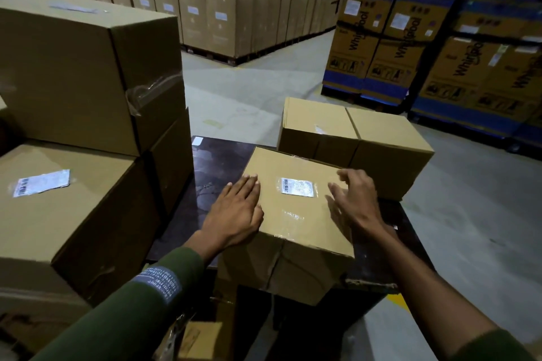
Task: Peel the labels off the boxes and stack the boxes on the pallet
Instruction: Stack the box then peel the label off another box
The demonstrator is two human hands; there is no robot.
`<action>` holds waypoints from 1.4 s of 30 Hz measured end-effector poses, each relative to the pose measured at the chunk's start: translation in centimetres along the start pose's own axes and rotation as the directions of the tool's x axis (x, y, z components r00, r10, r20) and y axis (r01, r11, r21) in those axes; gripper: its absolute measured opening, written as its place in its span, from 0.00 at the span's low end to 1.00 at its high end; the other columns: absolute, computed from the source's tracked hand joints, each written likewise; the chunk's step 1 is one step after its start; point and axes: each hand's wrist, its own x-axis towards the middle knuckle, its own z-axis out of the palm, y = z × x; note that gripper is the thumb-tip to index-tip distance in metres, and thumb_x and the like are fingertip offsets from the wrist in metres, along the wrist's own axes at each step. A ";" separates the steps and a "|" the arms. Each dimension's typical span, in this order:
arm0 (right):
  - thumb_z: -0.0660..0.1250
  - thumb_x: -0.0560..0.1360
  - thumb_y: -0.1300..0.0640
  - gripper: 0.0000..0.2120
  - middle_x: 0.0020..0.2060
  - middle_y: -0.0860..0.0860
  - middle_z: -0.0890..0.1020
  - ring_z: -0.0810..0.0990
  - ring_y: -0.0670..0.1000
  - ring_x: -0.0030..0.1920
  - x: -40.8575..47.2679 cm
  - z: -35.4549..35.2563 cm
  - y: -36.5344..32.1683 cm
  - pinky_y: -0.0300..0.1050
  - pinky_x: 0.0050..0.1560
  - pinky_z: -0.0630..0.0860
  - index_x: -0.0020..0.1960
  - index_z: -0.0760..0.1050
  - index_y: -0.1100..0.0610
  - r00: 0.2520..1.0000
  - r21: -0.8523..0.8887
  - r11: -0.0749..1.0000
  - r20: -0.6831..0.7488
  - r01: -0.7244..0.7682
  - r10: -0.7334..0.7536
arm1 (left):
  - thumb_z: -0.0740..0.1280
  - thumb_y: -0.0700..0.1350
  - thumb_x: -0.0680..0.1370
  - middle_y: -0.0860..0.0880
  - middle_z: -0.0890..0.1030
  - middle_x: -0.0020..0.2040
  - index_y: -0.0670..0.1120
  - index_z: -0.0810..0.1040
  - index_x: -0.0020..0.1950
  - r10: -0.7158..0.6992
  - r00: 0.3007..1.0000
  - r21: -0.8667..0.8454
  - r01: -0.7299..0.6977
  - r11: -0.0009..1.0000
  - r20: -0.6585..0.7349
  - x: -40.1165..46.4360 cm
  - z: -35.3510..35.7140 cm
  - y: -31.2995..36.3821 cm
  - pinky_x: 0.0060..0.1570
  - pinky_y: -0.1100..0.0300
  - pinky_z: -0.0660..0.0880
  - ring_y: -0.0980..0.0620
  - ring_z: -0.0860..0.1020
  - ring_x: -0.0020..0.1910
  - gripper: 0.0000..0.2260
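Note:
A small brown cardboard box (296,214) sits on a dark board (211,167) in front of me, its near side jutting past the board's edge. A white barcode label (297,187) is stuck on the middle of its top. My left hand (237,214) lies flat with straight fingers on the box's left edge. My right hand (356,199) hovers over the box's right side, fingers spread and slightly bent, holding nothing. Behind it stand two more small boxes (352,137) side by side.
At left is a stack of large cardboard boxes (88,73); the lower one (58,214) carries a white label (41,183). Walls of brown cartons (234,8) fill the back. Blue-and-yellow appliance cartons (440,37) stand at right, grey concrete floor (243,96) between.

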 end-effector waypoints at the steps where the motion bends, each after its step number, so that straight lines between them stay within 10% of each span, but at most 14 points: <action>1: 0.68 0.77 0.50 0.14 0.55 0.51 0.78 0.74 0.51 0.57 0.4 0.1 -0.7 0.53 0.59 0.73 0.60 0.77 0.53 0.998 0.005 0.998 0.025 0.058 -0.058 | 0.34 0.60 0.75 0.47 0.48 0.81 0.45 0.49 0.80 0.001 1.000 -0.002 -0.001 1.000 -0.008 -0.2 0.0 0.1 0.77 0.50 0.44 0.51 0.45 0.79 0.37; 5: 0.68 0.77 0.49 0.14 0.55 0.53 0.78 0.74 0.53 0.58 1.8 0.6 -2.9 0.48 0.60 0.69 0.60 0.79 0.54 0.925 0.041 0.965 0.277 0.259 -0.260 | 0.35 0.60 0.76 0.47 0.47 0.81 0.45 0.48 0.80 0.002 0.999 -0.004 -0.002 1.000 -0.043 -1.4 0.2 0.3 0.76 0.51 0.42 0.51 0.44 0.79 0.36; 13: 0.65 0.72 0.36 0.30 0.61 0.54 0.70 0.66 0.55 0.64 3.7 0.5 -4.5 0.58 0.64 0.69 0.70 0.71 0.48 0.779 -0.079 0.946 0.591 0.314 -0.209 | 0.33 0.61 0.74 0.48 0.44 0.81 0.47 0.46 0.81 -0.022 0.999 0.009 0.022 1.000 -0.036 -1.9 0.0 0.8 0.77 0.48 0.44 0.52 0.41 0.79 0.37; 29: 0.78 0.68 0.45 0.24 0.56 0.51 0.73 0.75 0.50 0.53 6.7 0.2 -7.5 0.39 0.43 0.74 0.58 0.76 0.53 0.688 -0.147 0.933 0.714 0.329 -0.130 | 0.34 0.61 0.75 0.49 0.43 0.81 0.47 0.46 0.81 -0.022 0.999 -0.016 0.021 1.000 -0.040 -1.7 0.3 0.5 0.77 0.48 0.41 0.53 0.40 0.78 0.36; 42: 0.78 0.68 0.46 0.26 0.56 0.52 0.74 0.76 0.51 0.53 7.9 0.8 -8.4 0.48 0.52 0.79 0.56 0.68 0.51 0.670 -0.202 0.936 0.740 0.290 -0.048 | 0.42 0.59 0.79 0.49 0.47 0.81 0.47 0.49 0.80 -0.026 0.999 -0.031 0.025 0.999 -0.027 -0.4 0.3 0.0 0.77 0.47 0.43 0.52 0.43 0.79 0.31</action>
